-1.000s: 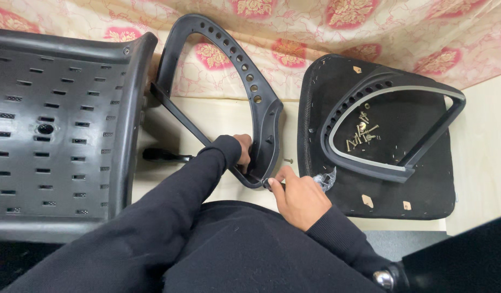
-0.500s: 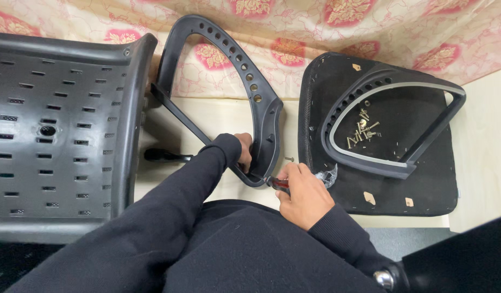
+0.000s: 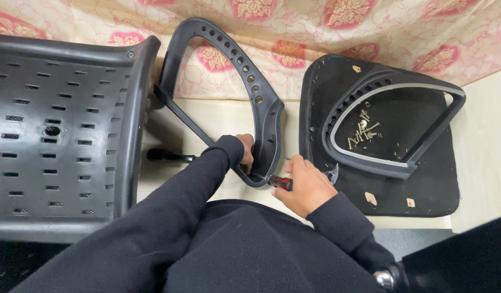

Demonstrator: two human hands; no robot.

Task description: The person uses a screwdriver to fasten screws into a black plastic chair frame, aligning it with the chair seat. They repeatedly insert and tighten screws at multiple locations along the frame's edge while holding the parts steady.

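My left hand (image 3: 246, 152) grips the lower corner of a black plastic chair armrest (image 3: 237, 59) with a row of holes, which stands upright beside the black slotted chair back (image 3: 60, 130). My right hand (image 3: 304, 184) holds a screwdriver with a red and black handle (image 3: 280, 182), its tip pointing into the armrest's lower corner next to my left hand. Both arms wear black sleeves.
A second black armrest (image 3: 394, 165) lies on the upturned black seat cushion (image 3: 424, 201) at the right, with several loose screws (image 3: 361, 132) inside it. A flowered cloth (image 3: 315, 32) covers the back. A black tool handle (image 3: 163, 156) lies on the light floor.
My right hand has shifted slightly left, bringing the screwdriver closer to the armrest's corner. My left hand keeps its hold on the armrest.
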